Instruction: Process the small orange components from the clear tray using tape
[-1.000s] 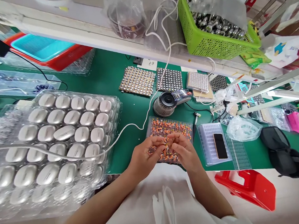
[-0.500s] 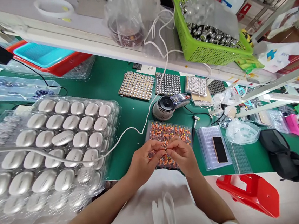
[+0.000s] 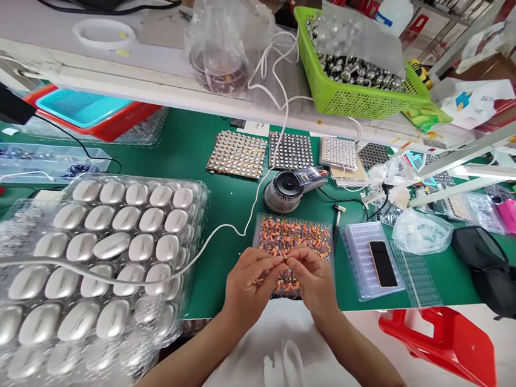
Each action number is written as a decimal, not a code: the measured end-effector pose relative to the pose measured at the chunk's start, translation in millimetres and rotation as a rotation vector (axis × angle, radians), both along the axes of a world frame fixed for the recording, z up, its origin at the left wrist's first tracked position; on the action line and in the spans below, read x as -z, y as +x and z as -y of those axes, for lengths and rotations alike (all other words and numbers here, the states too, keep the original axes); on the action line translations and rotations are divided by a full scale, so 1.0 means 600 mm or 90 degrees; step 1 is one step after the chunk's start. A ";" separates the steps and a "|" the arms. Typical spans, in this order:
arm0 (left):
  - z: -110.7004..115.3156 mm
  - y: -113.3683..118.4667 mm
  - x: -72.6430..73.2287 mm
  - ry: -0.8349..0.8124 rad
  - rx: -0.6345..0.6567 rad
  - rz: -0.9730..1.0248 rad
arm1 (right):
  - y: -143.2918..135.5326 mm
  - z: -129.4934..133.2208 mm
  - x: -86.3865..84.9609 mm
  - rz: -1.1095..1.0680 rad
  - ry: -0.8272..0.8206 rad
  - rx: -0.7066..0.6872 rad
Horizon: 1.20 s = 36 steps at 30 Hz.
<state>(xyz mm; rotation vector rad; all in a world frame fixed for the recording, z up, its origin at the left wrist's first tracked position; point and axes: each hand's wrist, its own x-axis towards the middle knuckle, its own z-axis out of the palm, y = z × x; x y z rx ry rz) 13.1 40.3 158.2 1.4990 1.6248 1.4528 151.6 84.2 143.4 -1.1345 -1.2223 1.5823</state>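
Note:
My left hand (image 3: 252,281) and my right hand (image 3: 312,276) meet over a clear tray (image 3: 331,235) at the front of the green table. Both are closed in a pinch, fingertips together. Whatever small part sits between them is mostly covered by the fingers and too small to name. Rows of small orange and yellow pieces (image 3: 284,230) fill the tray below. Just behind the tray lies a grey round device (image 3: 281,192) with a handle-like arm. A small black-handled tool with a metal head (image 3: 338,213) rests to the tray's right.
Stacked trays of silvery oval cases (image 3: 116,246) cover the left side. A white cable (image 3: 224,223) crosses the table. To the right lie a phone (image 3: 383,263) on clear trays and an open black case (image 3: 498,274). A green basket (image 3: 359,101) stands on the shelf above.
The view has tilted slightly, so the table appears a little lower. My hands stay pinched together over the tray, with only small finger shifts.

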 end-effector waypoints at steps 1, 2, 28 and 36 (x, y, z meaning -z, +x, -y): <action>0.000 0.001 -0.001 -0.027 0.000 0.033 | -0.002 0.002 0.000 -0.005 0.009 0.006; 0.000 0.002 -0.003 -0.057 0.000 0.074 | -0.004 0.003 -0.001 -0.009 0.021 0.012; 0.017 0.005 0.189 -0.498 0.142 0.368 | 0.058 0.016 0.144 0.131 -0.071 -0.189; -0.052 -0.041 0.288 -0.414 0.037 -0.104 | 0.063 -0.036 0.217 0.322 -0.081 -0.154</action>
